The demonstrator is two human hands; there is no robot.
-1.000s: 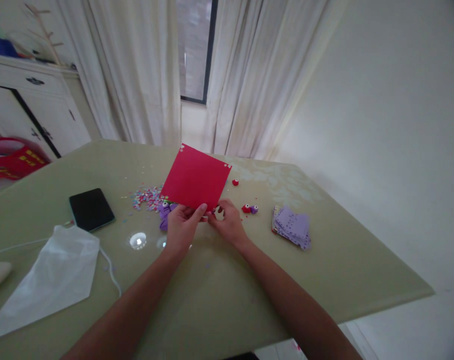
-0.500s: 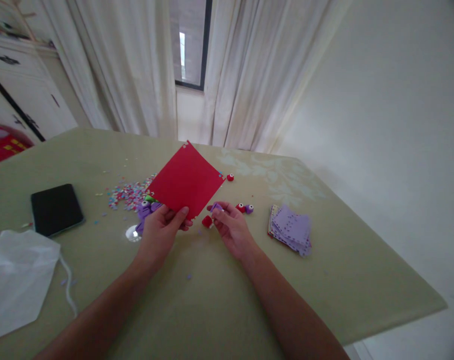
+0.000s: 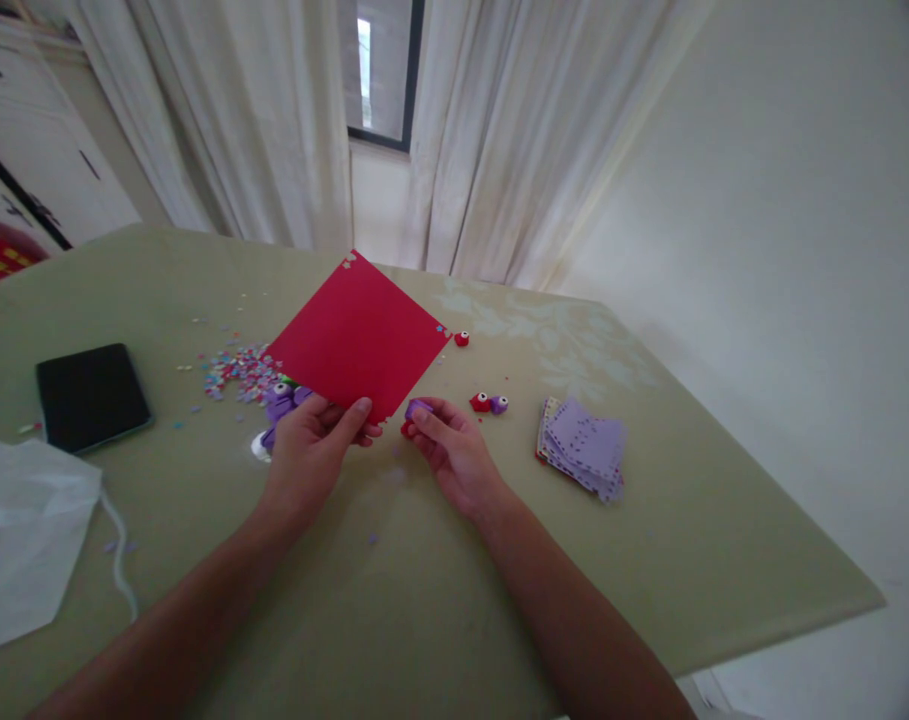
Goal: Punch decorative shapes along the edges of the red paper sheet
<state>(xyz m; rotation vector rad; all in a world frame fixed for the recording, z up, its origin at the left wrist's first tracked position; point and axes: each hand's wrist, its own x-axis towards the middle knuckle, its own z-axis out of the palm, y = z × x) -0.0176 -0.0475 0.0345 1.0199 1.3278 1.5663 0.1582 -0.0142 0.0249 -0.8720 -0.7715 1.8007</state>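
My left hand (image 3: 315, 455) pinches a square sheet of red paper (image 3: 360, 340) by its near edge, between thumb and fingers. Small star-shaped cut-outs show at the paper's corners. My right hand (image 3: 454, 445) is closed around a small purple paper punch (image 3: 418, 408), just right of the paper's near corner and apart from it. A red part shows under the punch, and my fingers hide the rest. Behind my left hand stand purple punches with eyes (image 3: 278, 400), partly covered. Beyond my right hand lie a red punch (image 3: 479, 402) and a purple punch (image 3: 499, 405).
A pile of colourful confetti (image 3: 240, 372) lies left of the paper. A black phone (image 3: 92, 395) and a white pouch with a cord (image 3: 26, 540) are on the left. At right lies a stack of purple punched paper (image 3: 585, 450). Another red punch (image 3: 462, 339) sits farther back.
My left hand has moved slightly left with the red paper. My right hand has shifted slightly, and its fingers have closed more around the purple punch. The view has tilted down a little.
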